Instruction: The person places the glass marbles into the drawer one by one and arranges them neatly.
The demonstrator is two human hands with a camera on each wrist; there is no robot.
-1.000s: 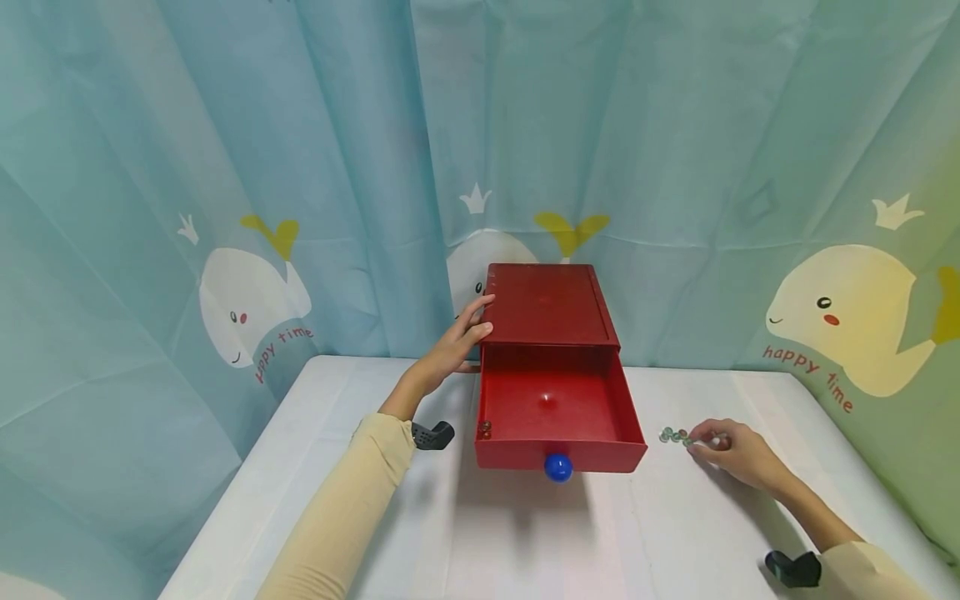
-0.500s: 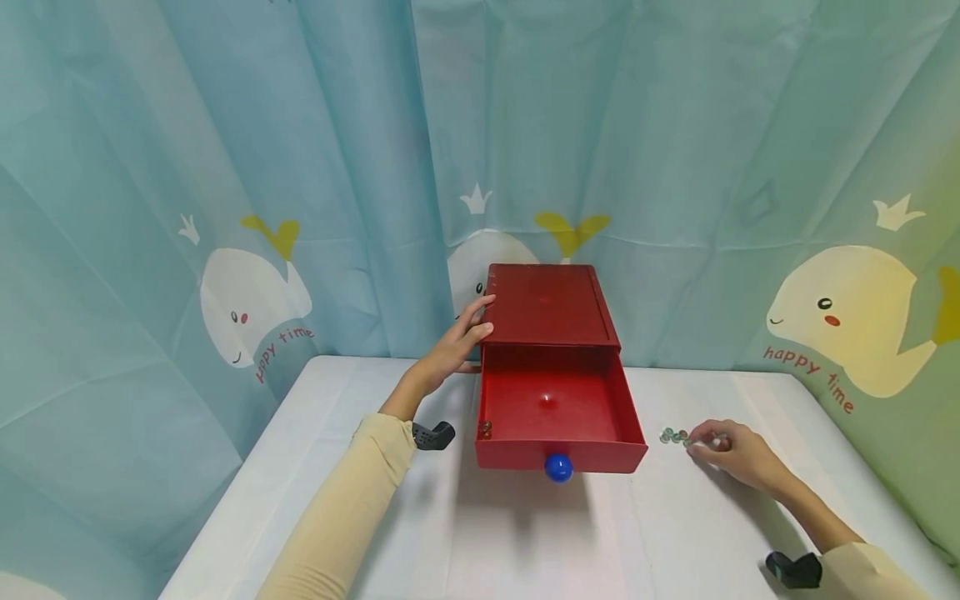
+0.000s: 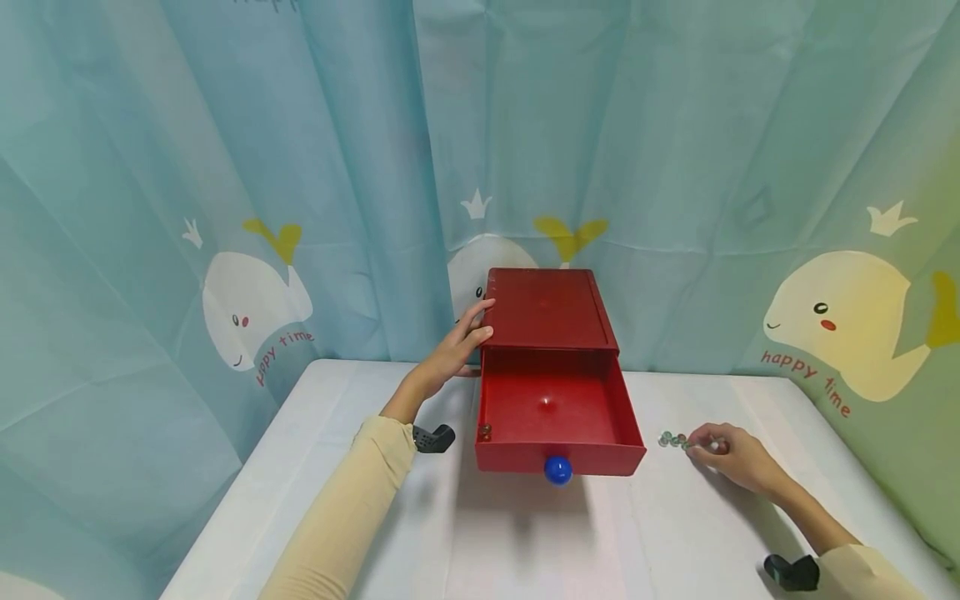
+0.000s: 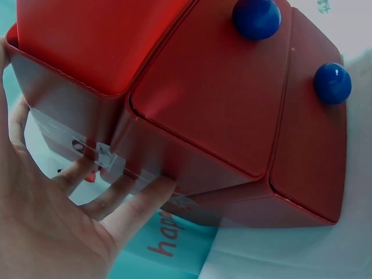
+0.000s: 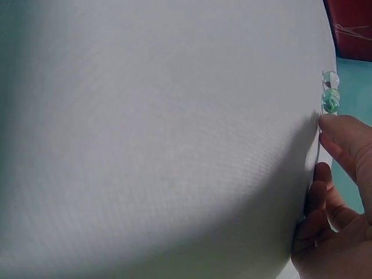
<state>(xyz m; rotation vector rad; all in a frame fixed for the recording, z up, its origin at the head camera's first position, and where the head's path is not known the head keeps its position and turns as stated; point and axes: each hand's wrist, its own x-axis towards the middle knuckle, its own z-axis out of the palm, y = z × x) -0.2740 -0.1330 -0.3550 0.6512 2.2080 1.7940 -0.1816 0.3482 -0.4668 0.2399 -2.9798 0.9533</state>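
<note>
Head view: marbles (image 3: 666,438) lie on the tabletop (image 3: 675,533) just left of the right hand (image 3: 738,458); whether its bent fingers pinch one, I can't tell. Left hand (image 3: 444,360), fingers spread, touches the red cabinet (image 3: 551,304).

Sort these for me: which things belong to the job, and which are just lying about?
In the job: left hand, touching the red cabinet; open drawer; right hand, at the glass marbles.
Just about: whale-print curtain; white table; black wrist devices.
</note>
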